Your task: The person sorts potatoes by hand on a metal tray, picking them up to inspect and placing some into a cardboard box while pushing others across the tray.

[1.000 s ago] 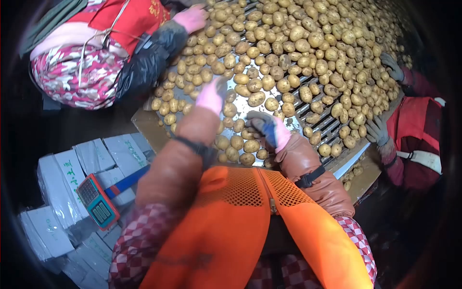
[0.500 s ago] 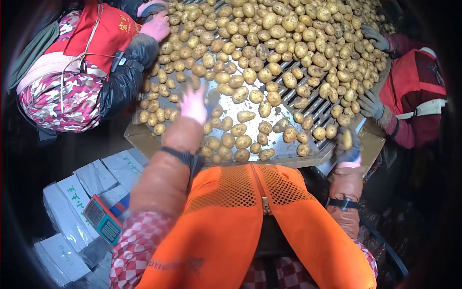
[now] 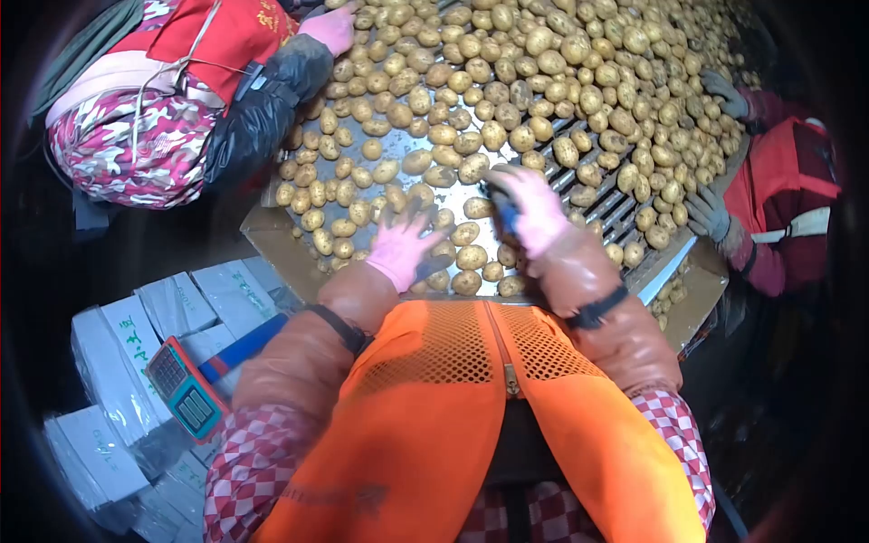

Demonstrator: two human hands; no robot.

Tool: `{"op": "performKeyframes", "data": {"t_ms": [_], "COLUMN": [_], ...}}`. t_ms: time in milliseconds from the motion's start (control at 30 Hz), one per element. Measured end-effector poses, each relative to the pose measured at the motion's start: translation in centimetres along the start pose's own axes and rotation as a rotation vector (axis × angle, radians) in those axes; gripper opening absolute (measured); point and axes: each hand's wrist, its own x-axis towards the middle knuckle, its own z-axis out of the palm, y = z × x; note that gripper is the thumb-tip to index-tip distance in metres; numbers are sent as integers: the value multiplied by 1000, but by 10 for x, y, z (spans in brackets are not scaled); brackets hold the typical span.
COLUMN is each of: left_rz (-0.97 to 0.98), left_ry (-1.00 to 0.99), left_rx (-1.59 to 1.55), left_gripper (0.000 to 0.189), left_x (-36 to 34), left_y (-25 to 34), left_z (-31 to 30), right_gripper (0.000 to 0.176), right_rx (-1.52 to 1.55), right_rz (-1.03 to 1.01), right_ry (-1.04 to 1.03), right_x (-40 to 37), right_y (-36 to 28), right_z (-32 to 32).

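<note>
Many potatoes lie on a metal sorting table with a slatted part at its right. My left hand, in a pink and dark glove, is spread low over the potatoes near the table's front edge, its fingers apart. To its right, my right hand, gloved alike, reaches over the metal sheet beside several potatoes. Its fingers point left and are partly hidden and blurred; whether they hold anything does not show.
A co-worker leans over the table's left side; another stands at the right, gloved hands at the pile. Cardboard boxes flank the front edge. White wrapped packs and a scale are at lower left.
My right hand has swung from the right front corner, where it had a potato, to the table's middle. My left hand has come nearer the front edge. The view has shifted slightly.
</note>
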Motion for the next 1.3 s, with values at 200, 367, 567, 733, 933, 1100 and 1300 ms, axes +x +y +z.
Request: {"op": "performKeyframes", "data": {"t_ms": [200, 367, 567, 733, 933, 1100, 1300], "left_rz": [-433, -302, -403, -597, -733, -298, -693], "left_ry": [244, 466, -12, -179, -91, -210, 347], "left_rx": [-28, -116, -10, -140, -843, -949, 11], "left_gripper": [40, 31, 46, 37, 58, 47, 59], "left_x": [-15, 64, 189, 208, 152, 102, 72], "left_y": [-31, -26, -4, -7, 43, 53, -121], "left_z": [2, -18, -22, -37, -66, -33, -9], "right_gripper": [41, 30, 59, 51, 51, 45, 43], "right_rx": [-578, -376, 639, 1710, 1594, 1640, 1043], "right_rz": [255, 386, 693, 859, 1019, 903, 948], "right_ry": [-384, -420, -197, 234, -7, -49, 646], "right_x": [71, 66, 0, -67, -51, -67, -167], "right_y": [-16, -5, -1, 16, -3, -1, 39], "right_z": [62, 59, 1, -21, -39, -12, -90]}}
